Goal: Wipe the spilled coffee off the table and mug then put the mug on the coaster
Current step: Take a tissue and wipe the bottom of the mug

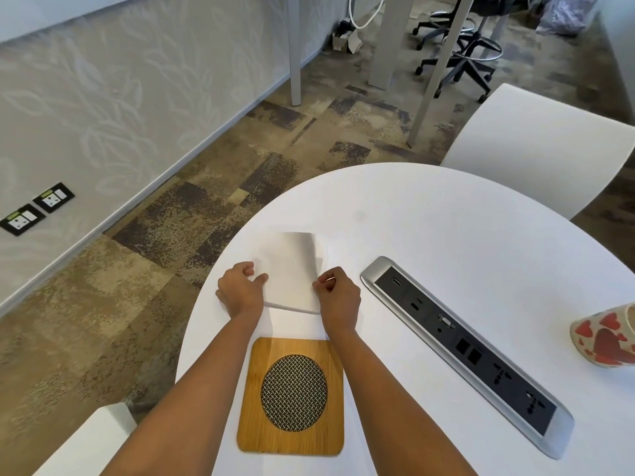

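A: On the table (429, 228), beyond the coaster (292, 396), a paper napkin (295, 269) is pinched at both sides by the left hand (240, 290) and right hand (338, 297).
B: And the mug (608, 338) is parked far right, well apart.

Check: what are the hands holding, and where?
Both hold the white paper napkin: left hand pinches its left edge, right hand its right edge.

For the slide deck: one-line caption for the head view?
Both hands, left and right, pinch a white napkin above the bamboo coaster; heart-print mug sits at the table's right.
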Available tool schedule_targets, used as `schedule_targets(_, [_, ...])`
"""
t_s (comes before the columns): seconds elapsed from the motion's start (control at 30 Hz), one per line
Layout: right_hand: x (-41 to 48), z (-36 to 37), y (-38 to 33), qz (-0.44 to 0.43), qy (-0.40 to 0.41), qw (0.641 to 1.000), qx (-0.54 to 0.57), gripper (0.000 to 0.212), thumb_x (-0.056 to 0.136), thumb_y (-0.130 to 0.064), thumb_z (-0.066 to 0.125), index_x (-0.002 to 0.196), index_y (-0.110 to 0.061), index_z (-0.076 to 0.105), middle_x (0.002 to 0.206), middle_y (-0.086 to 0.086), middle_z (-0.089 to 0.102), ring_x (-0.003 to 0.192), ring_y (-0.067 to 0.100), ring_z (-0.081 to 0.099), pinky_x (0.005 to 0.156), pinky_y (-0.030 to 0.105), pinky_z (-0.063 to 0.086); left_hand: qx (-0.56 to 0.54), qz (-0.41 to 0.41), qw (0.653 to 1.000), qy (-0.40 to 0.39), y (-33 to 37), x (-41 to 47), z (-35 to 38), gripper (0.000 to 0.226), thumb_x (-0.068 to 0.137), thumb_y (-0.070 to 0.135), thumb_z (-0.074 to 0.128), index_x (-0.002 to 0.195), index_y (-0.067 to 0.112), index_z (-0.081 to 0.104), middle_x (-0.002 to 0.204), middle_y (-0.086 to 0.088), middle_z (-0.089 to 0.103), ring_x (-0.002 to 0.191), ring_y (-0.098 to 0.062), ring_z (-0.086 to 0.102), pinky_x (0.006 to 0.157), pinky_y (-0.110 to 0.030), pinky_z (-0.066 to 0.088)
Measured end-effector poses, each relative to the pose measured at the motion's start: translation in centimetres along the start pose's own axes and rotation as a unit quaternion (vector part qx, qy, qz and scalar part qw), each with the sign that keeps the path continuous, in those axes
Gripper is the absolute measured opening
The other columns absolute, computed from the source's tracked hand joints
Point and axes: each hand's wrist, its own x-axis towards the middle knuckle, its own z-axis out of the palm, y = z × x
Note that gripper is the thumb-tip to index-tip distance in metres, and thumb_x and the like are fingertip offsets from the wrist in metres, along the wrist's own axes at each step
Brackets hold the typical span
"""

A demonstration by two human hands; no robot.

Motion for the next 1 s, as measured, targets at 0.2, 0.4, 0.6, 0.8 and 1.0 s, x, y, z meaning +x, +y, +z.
schedule_targets(0.2, [0.2,-0.4,0.3,0.004,-0.018,1.000,0.001,0.005,0.081,-0.004,0.065,0.084,-0.008,0.062,0.082,0.004,0.066,0.074,0.015,0.057,0.069,0.026,0.045,-0.011,-0.022,1.000,0.016,-0.2,0.5,0.1,0.016,0.087,0.019,0.063,0.094,0.006,0.069,0.096,-0.014,0.071,0.096,-0.033,0.059,0.089,-0.042,0.040])
schedule_targets(0.4, [0.4,-0.5,0.5,-0.007,-0.021,1.000,0.007,0.007,0.083,-0.006,0.064,0.089,-0.006,0.061,0.094,0.008,0.066,0.085,0.019,0.060,0.076,0.029,0.047,-0.015,0.010,1.000,0.020,0.4,0.1,0.2,0.018,0.091,0.018,0.056,0.097,0.004,0.066,0.107,-0.016,0.063,0.101,-0.034,0.055,0.093,-0.046,0.036])
schedule_targets(0.6, [0.0,-0.8,0.5,-0.015,0.010,0.999,0.032,0.030,0.087,-0.022,0.064,0.110,-0.007,0.052,0.112,0.008,0.054,0.101,0.021,0.055,0.085,0.033,0.047,-0.156,0.147,0.977,0.002,1.1,-3.2,-1.1,0.018,0.095,0.020,0.050,0.105,0.005,0.052,0.102,-0.008,0.060,0.094,-0.018,0.054,0.079,-0.027,0.045])
schedule_targets(0.8, [-1.1,-2.8,-0.6,0.017,0.049,0.984,0.168,0.045,0.088,-0.040,0.060,0.121,-0.014,0.045,0.123,0.003,0.048,0.113,0.023,0.050,0.098,0.036,0.045,-0.223,0.165,0.961,0.008,3.7,-5.2,-3.2,0.011,0.096,0.032,0.047,0.095,0.021,0.045,0.056,0.003,0.045,0.046,-0.005,0.036,0.045,-0.020,0.028])
schedule_targets(1.0, [-2.2,-6.3,-2.8,0.241,-0.085,0.839,0.481,0.075,0.081,-0.063,0.053,0.139,-0.019,0.034,0.132,0.009,0.043,0.107,0.032,0.057,0.078,0.038,0.055,-0.324,0.078,0.943,0.014,7.8,-7.4,-3.9,0.011,0.095,0.034,0.048,0.097,0.024,0.046,0.069,0.012,0.052,0.059,-0.001,0.047,0.055,-0.020,0.038])
